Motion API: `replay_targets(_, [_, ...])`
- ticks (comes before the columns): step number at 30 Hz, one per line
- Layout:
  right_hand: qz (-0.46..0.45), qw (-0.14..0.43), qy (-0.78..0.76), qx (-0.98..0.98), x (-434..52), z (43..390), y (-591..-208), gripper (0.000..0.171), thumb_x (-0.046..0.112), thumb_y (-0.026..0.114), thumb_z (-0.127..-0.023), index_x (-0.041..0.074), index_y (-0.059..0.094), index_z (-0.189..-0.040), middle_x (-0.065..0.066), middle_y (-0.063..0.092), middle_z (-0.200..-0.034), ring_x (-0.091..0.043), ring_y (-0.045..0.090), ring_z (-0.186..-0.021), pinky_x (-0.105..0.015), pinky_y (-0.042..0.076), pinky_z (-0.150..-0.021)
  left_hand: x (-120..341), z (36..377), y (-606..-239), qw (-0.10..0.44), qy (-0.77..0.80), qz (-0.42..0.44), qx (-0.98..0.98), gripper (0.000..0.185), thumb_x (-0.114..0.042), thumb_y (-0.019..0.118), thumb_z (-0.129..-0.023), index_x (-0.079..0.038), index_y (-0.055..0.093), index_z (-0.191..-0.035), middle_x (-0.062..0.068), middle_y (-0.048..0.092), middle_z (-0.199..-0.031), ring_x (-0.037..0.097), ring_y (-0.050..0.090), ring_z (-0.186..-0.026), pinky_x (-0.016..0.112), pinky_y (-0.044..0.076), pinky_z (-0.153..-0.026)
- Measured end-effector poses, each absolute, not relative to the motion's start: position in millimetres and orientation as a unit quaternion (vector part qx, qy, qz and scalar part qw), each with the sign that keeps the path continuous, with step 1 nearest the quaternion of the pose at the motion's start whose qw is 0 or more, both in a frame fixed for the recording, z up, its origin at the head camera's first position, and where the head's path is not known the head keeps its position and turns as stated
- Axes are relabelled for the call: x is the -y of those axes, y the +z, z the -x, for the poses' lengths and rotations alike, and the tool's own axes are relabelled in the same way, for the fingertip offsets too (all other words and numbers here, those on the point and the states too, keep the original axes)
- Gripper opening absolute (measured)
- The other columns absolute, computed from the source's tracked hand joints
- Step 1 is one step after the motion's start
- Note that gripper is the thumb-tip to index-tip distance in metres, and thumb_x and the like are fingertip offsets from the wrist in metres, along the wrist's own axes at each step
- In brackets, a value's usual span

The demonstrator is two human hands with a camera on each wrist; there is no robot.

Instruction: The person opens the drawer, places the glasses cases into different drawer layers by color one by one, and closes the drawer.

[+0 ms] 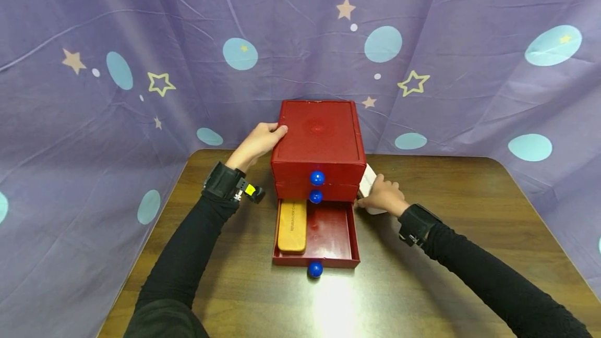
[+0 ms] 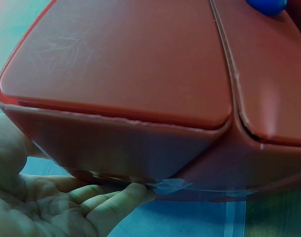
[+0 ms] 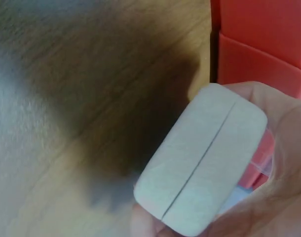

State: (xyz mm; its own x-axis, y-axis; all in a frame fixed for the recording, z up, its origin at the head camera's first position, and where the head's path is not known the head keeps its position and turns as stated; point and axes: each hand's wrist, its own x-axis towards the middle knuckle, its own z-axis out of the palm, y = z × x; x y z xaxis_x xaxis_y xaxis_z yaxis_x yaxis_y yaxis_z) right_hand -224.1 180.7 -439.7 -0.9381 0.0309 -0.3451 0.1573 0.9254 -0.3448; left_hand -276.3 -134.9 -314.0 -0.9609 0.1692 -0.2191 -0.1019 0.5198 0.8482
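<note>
A red three-drawer chest (image 1: 316,132) stands at the back middle of the wooden table (image 1: 469,202). Its bottom drawer (image 1: 334,233) is pulled out and holds a tan oblong block (image 1: 292,226) along its left side. My left hand (image 1: 258,142) rests against the chest's top left edge, thumb on the lid. In the left wrist view its fingers (image 2: 111,202) lie fairly straight along the chest's side (image 2: 126,64). My right hand (image 1: 382,197) grips a white rounded box (image 1: 368,181) just right of the chest, beside the open drawer. The right wrist view shows the white box (image 3: 202,158), with a seam across it, in that hand (image 3: 288,138).
Each drawer front has a blue ball knob (image 1: 317,178); the lowest knob (image 1: 315,269) sticks out toward me. A purple cloth (image 1: 141,40) with stars and blue dots hangs behind and around the table. Bare tabletop (image 1: 446,275) lies to the right and in front.
</note>
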Motion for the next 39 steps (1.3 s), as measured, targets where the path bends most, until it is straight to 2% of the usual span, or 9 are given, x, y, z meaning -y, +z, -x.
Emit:
replay_targets(7, [-0.027,0.190,-0.197,-0.962,-189,224,-432,0.080,0.041,0.082,-0.077,-0.010,0.040,-0.122,-0.026,0.059,-0.104,-0.041,0.062,-0.094,-0.046,0.052,-0.072,135,275,-314,0.140,0.495,-0.019,-0.857,0.060,-0.034,0.049,-0.107,-0.003,0.037,-0.157,0.015,0.042,-0.160,0.027,0.037,-0.149,0.044,0.030,-0.125])
replay_targets(12, [-0.019,0.204,-0.198,-0.959,-193,224,-425,0.077,0.038,0.080,-0.078,-0.012,0.040,-0.121,-0.025,0.058,-0.103,-0.037,0.063,-0.091,-0.044,0.051,-0.070,134,275,-313,0.142,0.492,-0.016,-0.859,0.061,-0.034,0.049,-0.107,-0.003,0.035,-0.157,0.014,0.037,-0.163,0.026,0.034,-0.151,0.044,0.028,-0.126])
replay_targets(20, [0.005,0.212,-0.210,-0.954,-202,224,-415,0.074,0.039,0.079,-0.079,-0.013,0.044,-0.119,-0.023,0.061,-0.102,-0.032,0.063,-0.087,-0.037,0.051,-0.067,134,275,-315,0.139,0.496,-0.020,-0.857,0.059,-0.034,0.049,-0.107,-0.004,0.038,-0.157,0.015,0.046,-0.157,0.026,0.041,-0.146,0.044,0.031,-0.124])
replay_targets(27, [0.033,0.224,-0.228,-0.947,-211,227,-404,0.051,0.034,0.080,-0.077,-0.006,0.060,-0.100,-0.012,0.065,-0.086,-0.022,0.062,-0.075,-0.028,0.050,-0.060,135,275,-314,0.137,0.492,-0.020,-0.860,0.059,-0.034,0.049,-0.107,-0.004,0.037,-0.157,0.014,0.041,-0.160,0.026,0.037,-0.149,0.044,0.029,-0.125])
replay_targets(31, [0.040,0.232,-0.222,-0.946,-215,228,-402,0.048,0.035,0.080,-0.077,-0.005,0.062,-0.097,-0.010,0.065,-0.084,-0.021,0.061,-0.074,-0.028,0.050,-0.059,135,274,-314,0.135,0.494,-0.020,-0.859,0.059,-0.034,0.049,-0.107,-0.005,0.038,-0.157,0.014,0.044,-0.159,0.026,0.039,-0.147,0.043,0.031,-0.125])
replay_targets(35, [0.040,0.245,-0.207,-0.946,-218,226,-399,0.051,0.037,0.079,-0.079,-0.006,0.059,-0.099,-0.012,0.063,-0.085,-0.023,0.061,-0.075,-0.036,0.056,-0.059,134,275,-315,0.133,0.498,-0.022,-0.856,0.058,-0.033,0.050,-0.107,-0.004,0.039,-0.156,0.014,0.046,-0.157,0.026,0.041,-0.146,0.043,0.031,-0.124])
replay_targets(39, [0.044,0.269,-0.204,-0.940,-220,224,-394,0.046,0.037,0.078,-0.080,-0.003,0.060,-0.094,-0.010,0.062,-0.085,-0.023,0.061,-0.075,-0.040,0.059,-0.059,134,274,-315,0.134,0.505,-0.024,-0.852,0.057,-0.032,0.049,-0.107,-0.004,0.038,-0.156,0.014,0.047,-0.156,0.025,0.041,-0.146,0.042,0.031,-0.124])
